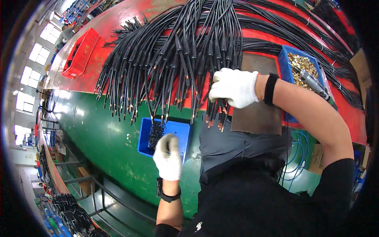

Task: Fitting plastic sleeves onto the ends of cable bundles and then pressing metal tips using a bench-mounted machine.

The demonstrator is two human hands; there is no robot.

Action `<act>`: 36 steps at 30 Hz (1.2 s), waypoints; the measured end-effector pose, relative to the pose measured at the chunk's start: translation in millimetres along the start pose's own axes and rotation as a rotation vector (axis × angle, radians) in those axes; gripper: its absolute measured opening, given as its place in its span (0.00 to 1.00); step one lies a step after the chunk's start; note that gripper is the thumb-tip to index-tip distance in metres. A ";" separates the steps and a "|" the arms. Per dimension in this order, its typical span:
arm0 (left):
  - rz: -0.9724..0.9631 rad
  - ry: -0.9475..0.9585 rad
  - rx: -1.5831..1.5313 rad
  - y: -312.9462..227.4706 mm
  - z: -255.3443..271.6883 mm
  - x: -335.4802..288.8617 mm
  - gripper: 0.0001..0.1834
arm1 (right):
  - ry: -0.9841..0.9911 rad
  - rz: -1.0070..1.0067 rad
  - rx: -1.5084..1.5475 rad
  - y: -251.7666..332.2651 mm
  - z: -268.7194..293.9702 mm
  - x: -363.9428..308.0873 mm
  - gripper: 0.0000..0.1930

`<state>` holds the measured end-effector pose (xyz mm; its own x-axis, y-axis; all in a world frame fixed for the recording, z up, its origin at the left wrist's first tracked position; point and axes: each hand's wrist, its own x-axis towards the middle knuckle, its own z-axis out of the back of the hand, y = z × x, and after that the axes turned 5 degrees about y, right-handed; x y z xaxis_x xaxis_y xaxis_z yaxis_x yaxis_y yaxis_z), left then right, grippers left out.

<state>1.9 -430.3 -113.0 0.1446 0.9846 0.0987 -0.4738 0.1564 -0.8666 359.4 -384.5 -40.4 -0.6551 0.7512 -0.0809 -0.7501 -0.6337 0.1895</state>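
Note:
Many black cables point(158, 55) lie across the red table, their stripped copper ends hanging over its front edge. My right hand point(235, 87), in a white knitted glove, is closed round a few of these cables near their ends; copper tips point(215, 121) show below it. My left hand point(167, 157), gloved too, is raised in front of a blue bin point(175, 128) and partly covers it. Its fingers are curled together, and whatever they may hold is too small or hidden to make out. Small black parts point(156, 132) fill the left portion of that bin.
At the right, a blue bin point(282, 59) holds brass-coloured terminals point(302, 65), with a grey hand tool point(314, 83) lying across it. A brown mat point(258, 114) overhangs the table edge by my lap. A red crate point(85, 53) stands at the far left of the table.

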 end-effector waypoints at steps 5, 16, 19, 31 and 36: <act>-0.492 0.041 0.301 -57.2 -51.7 29.6 0.10 | 0.067 -0.249 0.365 4.1 23.7 10.6 0.19; -0.436 0.152 0.824 -72.3 -87.8 63.3 0.14 | 0.012 -0.165 0.055 5.3 -4.6 30.4 0.17; -0.440 0.223 0.843 -72.3 -86.9 66.7 0.14 | -0.021 -0.142 0.047 2.3 -8.6 30.6 0.15; 0.249 0.512 -0.084 -13.5 -23.1 18.7 0.11 | -0.045 -0.080 0.113 -6.2 -9.8 29.1 0.17; 0.529 0.425 -1.032 11.7 -51.0 24.9 0.21 | -0.096 -0.212 0.199 1.9 -17.9 36.8 0.18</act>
<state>44.3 -407.9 -145.6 0.5057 0.7741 -0.3808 0.3198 -0.5782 -0.7506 332.2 -361.3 -60.5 -0.4669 0.8830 -0.0478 -0.8304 -0.4191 0.3672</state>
